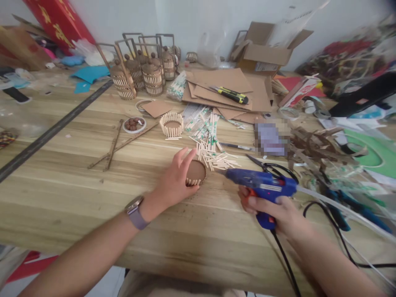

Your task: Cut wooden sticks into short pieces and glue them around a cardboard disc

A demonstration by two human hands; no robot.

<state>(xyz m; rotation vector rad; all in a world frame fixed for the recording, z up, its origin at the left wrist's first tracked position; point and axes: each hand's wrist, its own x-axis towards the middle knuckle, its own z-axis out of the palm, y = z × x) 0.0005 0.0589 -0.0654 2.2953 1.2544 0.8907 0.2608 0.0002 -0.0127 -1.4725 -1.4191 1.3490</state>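
My left hand [176, 178], with a watch on its wrist, is at a small round cardboard base [197, 169]. Its fingers are spread, the thumb by the near rim and the index finger reaching past the far side. Part of the base is hidden behind the hand. Short wooden sticks [193, 182] stand along the base's near edge. A blue hot glue gun [262, 181] is gripped in my right hand [275, 210], fingers at its orange trigger. The gun's nozzle points left, towards the base, apart from it. Loose cut sticks [213, 156] lie in a pile just beyond the base.
Further back stand a small stick-walled cup [171, 126], a bowl of brown balls [134, 124] and several lidded baskets with tall handles [152, 78]. A utility knife [230, 94] rests on cardboard sheets [216, 78]. Black scissors [262, 163] and the gun's cable [284, 258] are at right.
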